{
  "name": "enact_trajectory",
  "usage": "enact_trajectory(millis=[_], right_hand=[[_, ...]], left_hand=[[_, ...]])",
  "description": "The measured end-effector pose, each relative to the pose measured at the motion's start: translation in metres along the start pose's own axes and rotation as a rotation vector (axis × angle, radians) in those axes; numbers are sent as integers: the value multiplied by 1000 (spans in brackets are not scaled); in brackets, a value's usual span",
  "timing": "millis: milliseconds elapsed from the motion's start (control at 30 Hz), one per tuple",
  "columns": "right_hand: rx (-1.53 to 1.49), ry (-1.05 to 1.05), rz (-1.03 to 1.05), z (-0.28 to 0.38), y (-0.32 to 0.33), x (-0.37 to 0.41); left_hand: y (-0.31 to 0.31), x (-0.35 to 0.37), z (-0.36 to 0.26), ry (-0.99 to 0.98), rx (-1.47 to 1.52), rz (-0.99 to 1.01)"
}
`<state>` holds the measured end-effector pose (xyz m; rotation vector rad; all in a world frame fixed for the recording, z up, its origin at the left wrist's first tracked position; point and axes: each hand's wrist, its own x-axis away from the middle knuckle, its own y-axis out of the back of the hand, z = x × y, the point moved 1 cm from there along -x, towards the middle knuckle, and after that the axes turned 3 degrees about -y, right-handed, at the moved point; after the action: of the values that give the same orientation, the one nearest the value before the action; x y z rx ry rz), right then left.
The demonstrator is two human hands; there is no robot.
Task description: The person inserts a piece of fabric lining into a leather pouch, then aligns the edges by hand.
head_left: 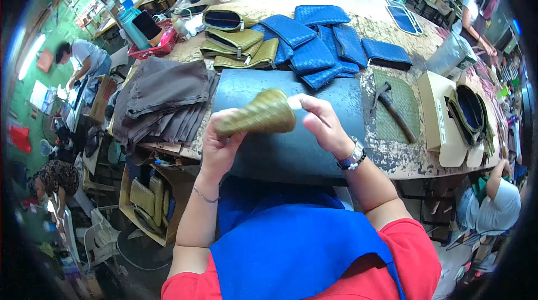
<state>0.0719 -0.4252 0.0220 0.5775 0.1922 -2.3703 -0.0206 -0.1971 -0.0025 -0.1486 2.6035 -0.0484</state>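
Observation:
An olive-green woven pouch (260, 114) is held above a dark curved board (269, 157), its wide end towards the right. My left hand (221, 140) is closed around the narrower left end, thumb underneath. At the wide end, my right hand (325, 123) has its index fingertip close to or against the rim. The right thumb stands apart from that finger, and the hand shows nothing clearly in its grasp. The inside of the pouch is hidden from this angle.
Blue woven pouches (314, 56) and olive zip pouches (238, 45) lie behind the board. Left are stacked dark cloth pieces (162, 92). A hammer (395, 112) rests on a woven olive piece at right, near a cardboard box (440, 115). Other people work around the room.

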Motion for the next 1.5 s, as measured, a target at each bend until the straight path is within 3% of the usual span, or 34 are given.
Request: enact_trajectory(millis=[33,67,167,233,300,333,433,467,567,767,1000,1133,1200,1333,1500], right_hand=[[-131,-124,5,5,-2,-1],[-264,-248,11,8,-4,-1],[-241,-286,-37,11,-12,0],[-147,-308,-11,9,-19,4],[-65,-279,52,10,-31,6],[35,-196,93,7,-34,9],[41,-238,78,11,-34,9],[164,-256,59,12,-33,9],[522,-5,23,21,-32,5],[546,-21,45,33,-42,5],[635,-29,40,54,-37,7],[386,-417,67,28,-43,2],[465,-410,63,23,-46,-2],[226,-267,45,36,-58,4],[475,-478,48,-9,-30,-12]], left_hand=[[2,-1,0,-118,-173,113],[3,-1,1,-95,-247,109],[-25,-10,-29,-276,-603,-111],[-34,-10,-54,-323,-766,-19],[-34,-4,-61,-353,-1112,183],[-33,-1,-53,-319,-1096,186],[-26,-2,-48,-385,-1061,95],[-24,-1,-44,-452,-1104,82],[-21,4,-43,-477,-1120,90],[-17,6,-47,-465,-1229,183],[-7,11,-54,-481,-1227,147],[-10,18,-43,-411,-1079,82],[-4,25,-37,-361,-1042,48],[6,31,-49,-354,-986,-12],[24,37,-60,-395,-837,-151]])
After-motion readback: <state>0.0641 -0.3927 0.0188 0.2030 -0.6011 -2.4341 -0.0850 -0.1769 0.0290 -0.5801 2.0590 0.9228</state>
